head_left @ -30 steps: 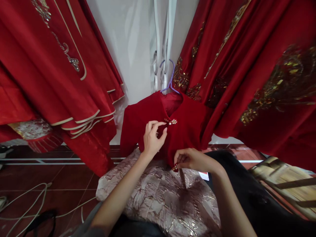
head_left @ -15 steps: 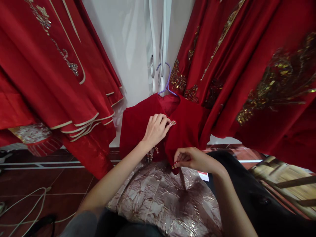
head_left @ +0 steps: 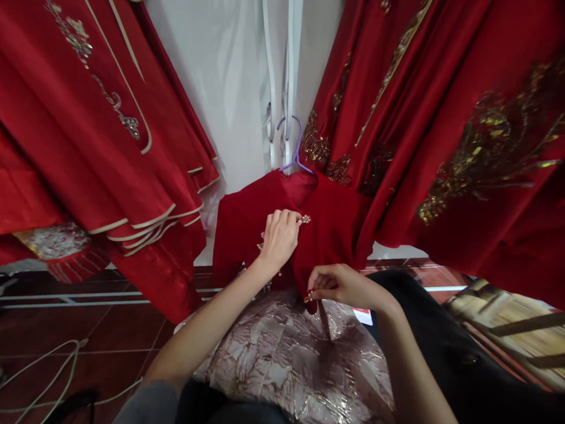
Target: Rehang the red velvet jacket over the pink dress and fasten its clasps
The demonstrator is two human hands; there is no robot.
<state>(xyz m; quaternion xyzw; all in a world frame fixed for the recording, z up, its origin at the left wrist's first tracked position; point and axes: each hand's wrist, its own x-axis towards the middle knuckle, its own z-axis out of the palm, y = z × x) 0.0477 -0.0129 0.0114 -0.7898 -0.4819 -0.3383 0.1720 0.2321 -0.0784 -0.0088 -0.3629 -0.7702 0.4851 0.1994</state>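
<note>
Nearest, on the left, a grey sleeve [head_left: 148, 403] shows at the left arm; beside it, in the middle, spreads a shiny patterned fabric [head_left: 282, 359], with pale looped cable [head_left: 70, 377] on the floor at near left; on the right, by the fabric's far edge, is a white-and-red card [head_left: 362, 316], any print on it too small to read; the right hand [head_left: 338, 287] pinches a lower clasp [head_left: 308, 297] between thumb and forefinger at the front edge of a red garment [head_left: 333, 229]; the left hand [head_left: 281, 237], farther off, has its fingers bent together at the upper clasp [head_left: 305, 219], the thumb hidden, so whether it pinches cannot be told; the garment is in the middle, on a purple hanger [head_left: 296, 156]; beyond, on the left, hang red clothes with pale edging [head_left: 110, 153], on the right, red clothes with gold sequins [head_left: 401, 171]; farthest stand white panels [head_left: 232, 94].
</note>
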